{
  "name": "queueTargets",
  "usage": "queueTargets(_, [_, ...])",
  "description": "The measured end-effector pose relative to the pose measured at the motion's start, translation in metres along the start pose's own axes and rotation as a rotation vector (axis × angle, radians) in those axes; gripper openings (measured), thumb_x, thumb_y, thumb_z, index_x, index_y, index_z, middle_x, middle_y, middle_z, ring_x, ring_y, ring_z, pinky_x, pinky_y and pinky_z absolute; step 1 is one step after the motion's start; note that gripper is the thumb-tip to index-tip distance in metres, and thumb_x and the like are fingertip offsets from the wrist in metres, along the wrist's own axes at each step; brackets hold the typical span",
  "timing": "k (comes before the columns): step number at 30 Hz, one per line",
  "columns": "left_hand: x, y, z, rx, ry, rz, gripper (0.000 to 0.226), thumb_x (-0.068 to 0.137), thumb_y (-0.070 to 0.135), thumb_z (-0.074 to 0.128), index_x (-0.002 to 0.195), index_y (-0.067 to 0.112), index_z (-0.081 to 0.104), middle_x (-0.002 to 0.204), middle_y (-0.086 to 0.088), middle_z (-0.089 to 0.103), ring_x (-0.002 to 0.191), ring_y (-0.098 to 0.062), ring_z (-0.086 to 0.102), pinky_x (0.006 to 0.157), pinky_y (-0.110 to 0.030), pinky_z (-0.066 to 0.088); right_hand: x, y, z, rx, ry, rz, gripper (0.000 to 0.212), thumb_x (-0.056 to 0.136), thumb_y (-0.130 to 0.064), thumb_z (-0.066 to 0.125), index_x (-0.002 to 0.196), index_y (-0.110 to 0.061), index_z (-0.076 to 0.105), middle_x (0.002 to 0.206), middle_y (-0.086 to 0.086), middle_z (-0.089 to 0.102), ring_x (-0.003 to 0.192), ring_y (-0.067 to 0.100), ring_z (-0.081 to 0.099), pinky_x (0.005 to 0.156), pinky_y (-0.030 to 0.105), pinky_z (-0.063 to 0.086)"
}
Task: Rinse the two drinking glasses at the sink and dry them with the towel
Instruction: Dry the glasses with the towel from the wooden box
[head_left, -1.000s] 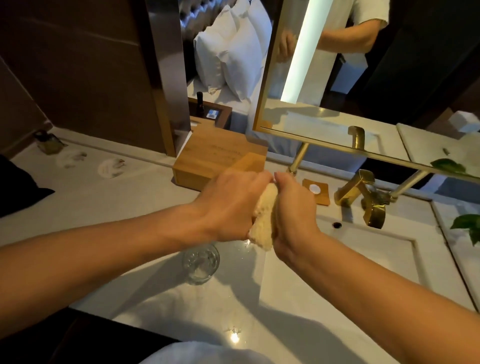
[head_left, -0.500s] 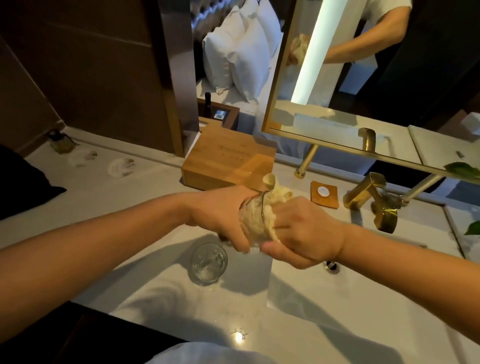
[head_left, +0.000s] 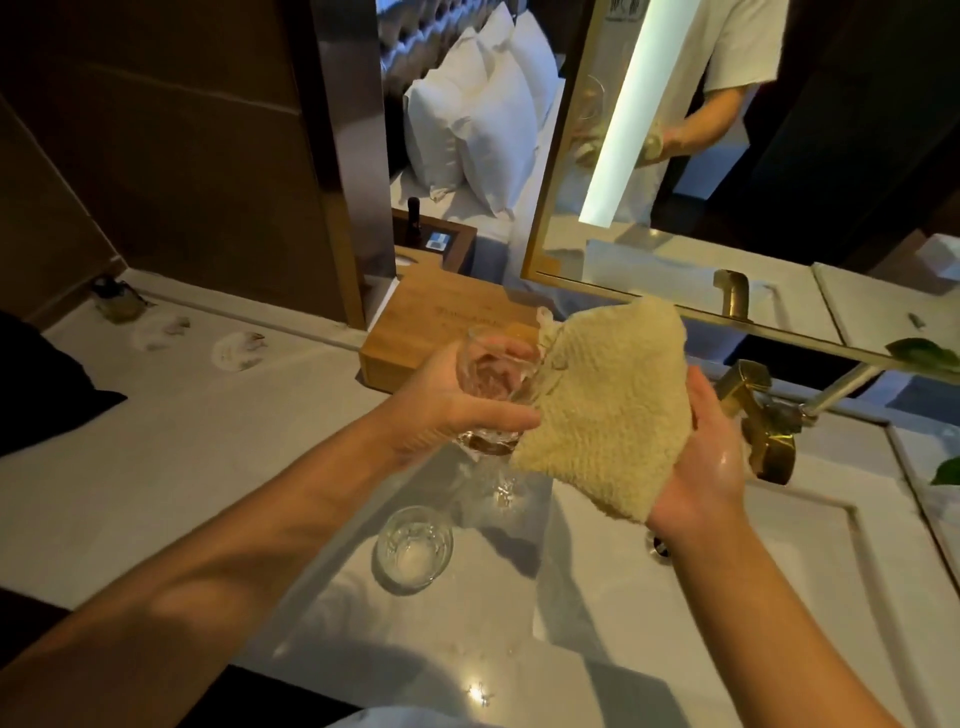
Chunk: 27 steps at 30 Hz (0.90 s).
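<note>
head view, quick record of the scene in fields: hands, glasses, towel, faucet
left hand: grips held glass
right hand: holds towel
towel: spread open, edge against the held glass's side, not inside it
second glass: upright on counter, left of sink, untouched
faucet: no stream visible
</note>
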<state>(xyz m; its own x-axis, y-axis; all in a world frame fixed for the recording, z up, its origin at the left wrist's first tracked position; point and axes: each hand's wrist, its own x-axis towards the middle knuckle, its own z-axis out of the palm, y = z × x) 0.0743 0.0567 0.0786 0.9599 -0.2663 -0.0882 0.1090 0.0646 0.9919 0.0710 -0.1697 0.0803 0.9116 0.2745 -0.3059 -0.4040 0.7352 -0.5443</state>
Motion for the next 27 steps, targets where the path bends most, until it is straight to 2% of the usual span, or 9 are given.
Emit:
queueTargets(5, [0.004, 0.016, 0.02, 0.185, 0.123, 0.138, 0.097, 0.059, 0.0, 0.092, 0.138, 0.031, 0.044, 0.113, 0.002, 0.068, 0.101, -0.008, 0.069, 0.078, -0.024, 0.059, -0.001, 0.039, 0.009, 0.094, -0.043, 0.145, 0.082, 0.09, -0.075, 0.038, 0.129, -0.009, 0.067, 0.139, 0.023, 0.059, 0.124, 0.042, 0.06, 0.107, 0.059, 0.042])
queueTargets(8, [0.009, 0.022, 0.029, 0.391, 0.131, 0.229, 0.104, 0.062, 0.011, 0.094, 0.139, 0.047, 0.034, 0.12, 0.023, 0.055, 0.107, 0.009, 0.059, 0.079, -0.014, 0.054, 0.004, 0.042, 0.023, 0.133, -0.066, 0.176, 0.081, 0.091, -0.074, 0.039, 0.135, -0.011, 0.062, 0.145, 0.023, 0.054, 0.134, 0.043, 0.051, 0.116, 0.059, 0.031])
queueTargets(11, [0.009, 0.024, 0.03, 0.534, 0.138, 0.211, 0.097, 0.056, 0.039, 0.095, 0.136, 0.047, 0.039, 0.127, 0.017, 0.053, 0.116, -0.002, 0.055, 0.093, -0.031, 0.055, 0.007, 0.033, 0.026, 0.101, -0.075, 0.157, 0.08, 0.093, -0.071, 0.039, 0.139, -0.01, 0.059, 0.142, 0.023, 0.056, 0.134, 0.041, 0.052, 0.114, 0.059, 0.034])
queueTargets(13, [0.008, 0.026, 0.034, 0.573, 0.2, 0.199, 0.1, 0.053, 0.052, 0.093, 0.138, 0.041, 0.04, 0.132, 0.013, 0.05, 0.118, -0.004, 0.052, 0.096, -0.032, 0.053, 0.008, 0.026, 0.031, 0.029, -0.065, 0.136, 0.074, 0.095, -0.065, 0.04, 0.14, -0.009, 0.059, 0.142, 0.022, 0.057, 0.133, 0.04, 0.053, 0.111, 0.057, 0.039])
queueTargets(16, [0.004, 0.031, 0.047, 0.559, 0.297, 0.263, 0.095, 0.062, 0.052, 0.09, 0.141, 0.039, 0.037, 0.129, 0.012, 0.05, 0.115, -0.001, 0.05, 0.091, -0.024, 0.05, 0.007, 0.02, 0.039, -0.062, -0.024, 0.092, 0.066, 0.099, -0.059, 0.038, 0.139, -0.009, 0.059, 0.14, 0.021, 0.059, 0.129, 0.038, 0.057, 0.112, 0.052, 0.042])
queueTargets(18, [0.003, 0.034, 0.056, 0.595, 0.318, 0.289, 0.09, 0.07, 0.047, 0.085, 0.143, 0.04, 0.033, 0.127, 0.01, 0.049, 0.11, -0.003, 0.05, 0.087, -0.025, 0.05, 0.004, 0.017, 0.047, -0.136, 0.024, 0.052, 0.062, 0.101, -0.059, 0.035, 0.131, -0.013, 0.065, 0.128, 0.018, 0.068, 0.116, 0.033, 0.067, 0.1, 0.047, 0.053])
queueTargets(22, [0.005, 0.037, 0.065, 0.706, 0.299, 0.123, 0.075, 0.082, 0.052, 0.07, 0.143, 0.037, 0.029, 0.127, 0.007, 0.037, 0.112, -0.013, 0.047, 0.087, -0.031, 0.045, 0.001, 0.018, 0.057, -0.292, 0.098, -0.055, 0.056, 0.101, -0.059, 0.035, 0.122, -0.02, 0.068, 0.106, 0.009, 0.078, 0.094, 0.022, 0.076, 0.081, 0.038, 0.059])
queueTargets(25, [0.012, 0.04, 0.061, 0.593, 0.353, 0.019, 0.052, 0.089, 0.066, 0.053, 0.124, 0.03, 0.041, 0.122, 0.003, 0.047, 0.106, -0.016, 0.052, 0.088, -0.039, 0.048, -0.002, 0.023, 0.059, -0.422, 0.054, -0.162, 0.048, 0.103, -0.055, 0.031, 0.111, -0.026, 0.068, 0.09, -0.001, 0.08, 0.084, 0.013, 0.076, 0.071, 0.032, 0.06])
queueTargets(27, [0.016, 0.038, 0.052, 0.328, 0.371, -0.051, 0.046, 0.094, 0.064, 0.046, 0.117, 0.024, 0.049, 0.114, -0.003, 0.059, 0.103, -0.021, 0.06, 0.092, -0.047, 0.051, -0.008, 0.025, 0.061, -0.569, -0.009, -0.234, 0.043, 0.106, -0.048, 0.03, 0.105, -0.025, 0.066, 0.085, -0.005, 0.079, 0.083, 0.01, 0.076, 0.07, 0.029, 0.059])
